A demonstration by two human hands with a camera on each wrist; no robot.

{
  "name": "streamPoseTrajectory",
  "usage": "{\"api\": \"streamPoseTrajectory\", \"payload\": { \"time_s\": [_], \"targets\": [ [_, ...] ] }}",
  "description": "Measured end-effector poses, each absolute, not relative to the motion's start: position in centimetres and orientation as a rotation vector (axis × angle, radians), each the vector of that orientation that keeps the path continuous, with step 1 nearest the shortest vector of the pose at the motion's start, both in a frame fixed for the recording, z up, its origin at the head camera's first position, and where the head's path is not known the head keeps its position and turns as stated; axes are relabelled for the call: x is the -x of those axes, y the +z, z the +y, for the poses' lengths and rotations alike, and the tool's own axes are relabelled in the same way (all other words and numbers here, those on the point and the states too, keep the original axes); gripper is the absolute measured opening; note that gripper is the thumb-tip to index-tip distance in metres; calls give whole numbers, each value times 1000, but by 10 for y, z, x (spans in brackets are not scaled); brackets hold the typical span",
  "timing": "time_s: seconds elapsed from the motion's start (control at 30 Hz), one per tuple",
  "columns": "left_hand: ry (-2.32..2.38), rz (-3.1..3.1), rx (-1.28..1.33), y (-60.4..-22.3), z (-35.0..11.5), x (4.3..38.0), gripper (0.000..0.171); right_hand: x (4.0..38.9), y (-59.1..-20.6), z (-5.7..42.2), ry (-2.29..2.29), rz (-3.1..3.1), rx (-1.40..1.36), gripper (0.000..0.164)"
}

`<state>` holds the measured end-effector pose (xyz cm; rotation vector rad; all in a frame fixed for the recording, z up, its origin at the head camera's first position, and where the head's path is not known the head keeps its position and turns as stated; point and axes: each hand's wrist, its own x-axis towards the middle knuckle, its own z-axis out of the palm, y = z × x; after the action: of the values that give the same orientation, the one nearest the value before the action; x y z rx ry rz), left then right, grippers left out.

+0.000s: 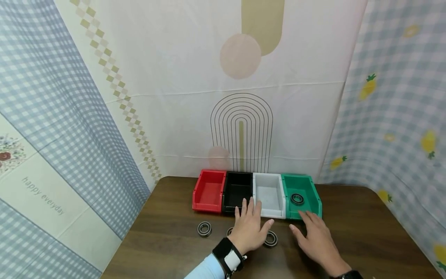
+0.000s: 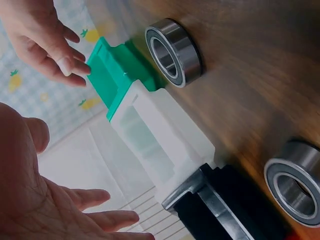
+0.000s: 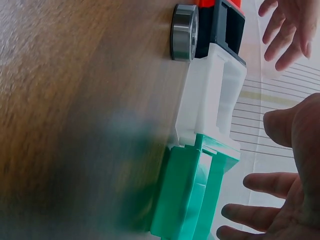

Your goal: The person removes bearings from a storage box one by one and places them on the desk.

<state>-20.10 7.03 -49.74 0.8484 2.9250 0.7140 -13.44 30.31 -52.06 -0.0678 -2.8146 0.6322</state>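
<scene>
Both hands are held over the table with their fingers extended and nothing in them. My left hand (image 1: 248, 229) is in front of the black bin (image 1: 238, 190) and the white bin (image 1: 269, 193). It partly covers a metal ball bearing (image 1: 229, 231) and overlaps the edge of another bearing (image 1: 275, 239). To the left, a third bearing (image 1: 204, 234) lies flat on the wood. My right hand (image 1: 316, 241) is at the front of the green bin (image 1: 309, 186), which has a dark-sealed bearing (image 1: 297, 204) inside. Whether its fingertips touch the bin's edge I cannot tell.
A red bin (image 1: 210, 190) stands at the left end of the row, side by side with the other bins. The row sits along the back of the brown wooden table (image 1: 163, 240). Patterned cloths hang behind and on both sides.
</scene>
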Motion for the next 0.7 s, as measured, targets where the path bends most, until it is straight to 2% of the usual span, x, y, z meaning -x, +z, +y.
{"api": "streamPoseTrajectory", "payload": {
  "time_s": [0.4, 0.7],
  "targets": [
    [663, 2964, -936, -497, 82, 200, 78, 136, -519, 305, 631, -2829, 78, 71],
    [607, 3014, -1029, -489, 115, 216, 75, 138, -517, 314, 650, -2796, 108, 67]
  ]
}}
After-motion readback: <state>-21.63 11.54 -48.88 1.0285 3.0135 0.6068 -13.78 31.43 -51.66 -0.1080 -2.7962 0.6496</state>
